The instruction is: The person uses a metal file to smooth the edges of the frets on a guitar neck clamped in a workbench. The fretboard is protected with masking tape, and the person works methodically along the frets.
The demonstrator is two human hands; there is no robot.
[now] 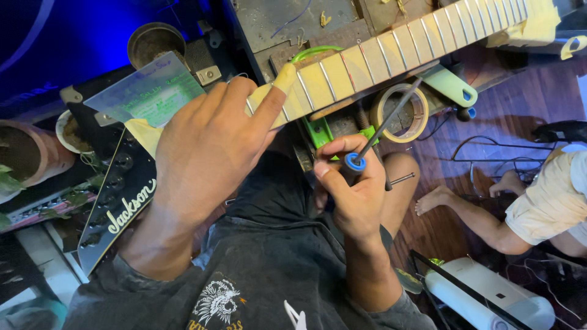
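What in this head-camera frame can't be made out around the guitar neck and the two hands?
Head view only:
- Tool tip: the thin file in the right hand ends in shadow under the guitar neck; contact unclear.
- Lower frets: covered by the left hand.
- Guitar body: cut off by the top right edge.
- Headstock: partly hidden behind the left wrist.
- Person seated on the floor: cut off at the right edge.

We see a pale wooden fretboard (391,52) with shiny metal frets, masked in matt yellowish paper tape. The thin tool (384,125) has a dull metal shaft and a blue plastic cap. The headstock (119,208) is glossy black. The tape roll (400,113) looks papery.
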